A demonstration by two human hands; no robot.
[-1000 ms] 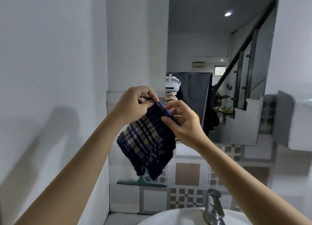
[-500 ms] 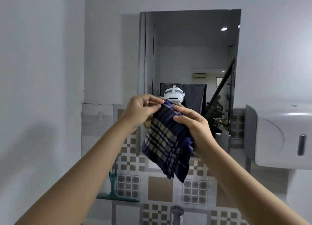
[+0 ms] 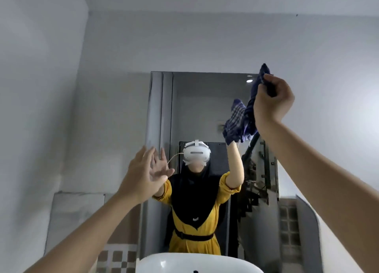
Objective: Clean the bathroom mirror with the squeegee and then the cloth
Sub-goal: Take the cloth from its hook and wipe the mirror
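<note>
Both hands had split since the earlier frames, where they pinched the cloth together at chest height: view tilted up, squeegee no longer in frame, so can't say where it sat. Mirror (image 3: 205, 112) filled the centre, tall and narrow on the grey wall (image 3: 102, 78), reflecting the person in a yellow top and headset. Sink (image 3: 196, 262) rim showed at the bottom edge, dispenser (image 3: 307, 231) partly visible at lower right. Right hand (image 3: 271, 100) was raised to the mirror's top-right corner, fist fully closed round the bunched plaid cloth (image 3: 249, 117), which hung below the fist against or just off the glass; contact not clear. Likely held high so the wipe could start at the top and work down. Left hand (image 3: 146, 175) was fully open, fingers spread, holding nothing, palm toward the mirror's left frame (image 3: 156, 108); touching it or not, can't tell. Probably there for balance while leaning over the sink. Judged stage: cloth pass just starting, squeegee part apparently done.
</note>
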